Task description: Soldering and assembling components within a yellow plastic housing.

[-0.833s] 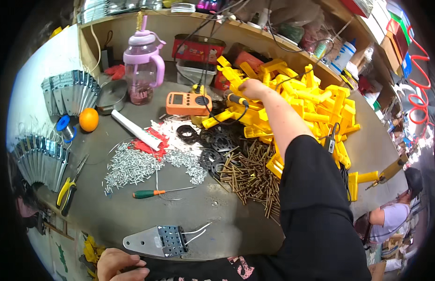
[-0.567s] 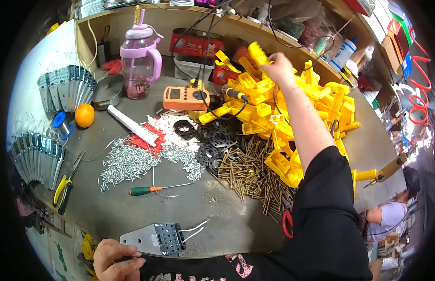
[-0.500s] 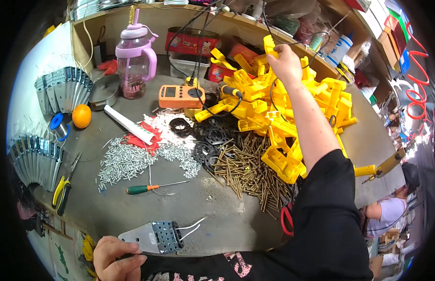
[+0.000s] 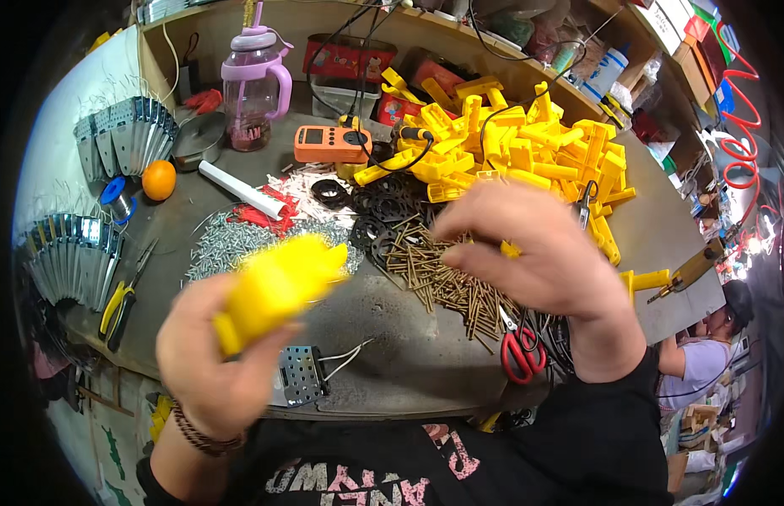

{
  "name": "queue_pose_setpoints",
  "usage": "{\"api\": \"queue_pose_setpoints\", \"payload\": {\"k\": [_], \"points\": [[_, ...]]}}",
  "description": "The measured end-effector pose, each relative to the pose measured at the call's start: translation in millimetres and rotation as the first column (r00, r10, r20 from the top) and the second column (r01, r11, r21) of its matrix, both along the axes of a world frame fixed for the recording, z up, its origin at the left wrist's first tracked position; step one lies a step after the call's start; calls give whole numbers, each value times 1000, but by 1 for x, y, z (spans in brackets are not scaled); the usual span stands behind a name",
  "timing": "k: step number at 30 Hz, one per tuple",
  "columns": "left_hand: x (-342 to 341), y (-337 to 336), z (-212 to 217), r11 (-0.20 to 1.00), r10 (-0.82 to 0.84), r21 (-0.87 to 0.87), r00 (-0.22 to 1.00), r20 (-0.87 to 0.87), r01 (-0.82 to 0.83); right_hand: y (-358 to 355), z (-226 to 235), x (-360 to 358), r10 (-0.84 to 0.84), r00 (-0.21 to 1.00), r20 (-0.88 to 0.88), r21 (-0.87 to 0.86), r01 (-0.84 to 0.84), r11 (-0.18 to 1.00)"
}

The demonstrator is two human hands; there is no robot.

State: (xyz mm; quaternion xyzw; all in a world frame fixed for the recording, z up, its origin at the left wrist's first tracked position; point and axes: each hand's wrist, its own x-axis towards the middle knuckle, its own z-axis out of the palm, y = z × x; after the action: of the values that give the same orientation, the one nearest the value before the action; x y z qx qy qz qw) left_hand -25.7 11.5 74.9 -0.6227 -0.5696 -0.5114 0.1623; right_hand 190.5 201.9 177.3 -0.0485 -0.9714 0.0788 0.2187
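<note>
My left hand (image 4: 210, 350) grips a yellow plastic housing (image 4: 278, 287), blurred by motion, above the near left of the bench. Under that hand, partly hidden, lies a metal plate (image 4: 302, 373) with a perforated end and two white wires. My right hand (image 4: 527, 244) hovers over the pile of brass-coloured screws (image 4: 442, 282), palm down, fingers curved and apart from the thumb. A speck of yellow shows in the gap beneath it; I see nothing clearly held there. Beyond this hand rises a heap of yellow plastic housings (image 4: 527, 152).
Small silver screws (image 4: 219, 249), black rings (image 4: 379, 207) and an orange meter (image 4: 331, 143) occupy the middle. Red-handled scissors (image 4: 522, 354) lie near my right forearm. Pliers (image 4: 118, 312), an orange (image 4: 159, 180) and a pink-lidged bottle (image 4: 248, 93) stand leftward. A person (image 4: 704, 363) sits at far right.
My right hand has come back from the yellow heap toward me. My left hand has left the metal plate, risen, and now holds a yellow housing. The view has shifted slightly.
</note>
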Motion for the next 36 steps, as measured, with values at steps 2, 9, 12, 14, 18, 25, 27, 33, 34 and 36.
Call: {"api": "queue_pose_setpoints", "payload": {"k": [2, 9, 12, 14, 18, 25, 27, 33, 34, 36], "points": [[0, -24, -19, 995, -87, 28, 722, 686, 94, 7, -51, 19, -391, 775, 496, 213, 328, 920], [6, -56, -42, 968, -186, 109, 356, 916, 226, 31, -135, 46, -408, 856, 318, -252, 491, 834], [8, -60, -44, 963, -199, 128, 306, 931, 236, 37, -132, 34, -467, 841, 274, -346, 539, 768], [9, -59, -45, 965, -201, 135, 296, 934, 226, 43, -138, 31, -398, 872, 284, -183, 456, 871], [13, -59, -48, 887, -344, 330, -14, 939, 323, 28, -134, 14, -392, 798, 458, 228, 321, 919], [9, -60, -62, 763, -397, 513, -341, 852, 394, 13, -148, 22, -365, 931, 13, -697, 270, 664], [9, -57, -60, 753, -373, 505, -359, 856, 421, -11, -165, 27, -245, 969, 33, -793, 175, 584], [23, -47, -49, 794, -281, 440, -388, 878, 420, -50, -124, 3, 41, 984, -176, -315, -96, 944], [26, -45, -46, 794, -270, 448, -422, 866, 411, -58, -115, -1, 58, 983, -177, -321, -113, 940], [28, -45, -46, 761, -276, 475, -443, 853, 441, -71, -99, -8, 156, 974, -164, -133, -178, 975]]}}
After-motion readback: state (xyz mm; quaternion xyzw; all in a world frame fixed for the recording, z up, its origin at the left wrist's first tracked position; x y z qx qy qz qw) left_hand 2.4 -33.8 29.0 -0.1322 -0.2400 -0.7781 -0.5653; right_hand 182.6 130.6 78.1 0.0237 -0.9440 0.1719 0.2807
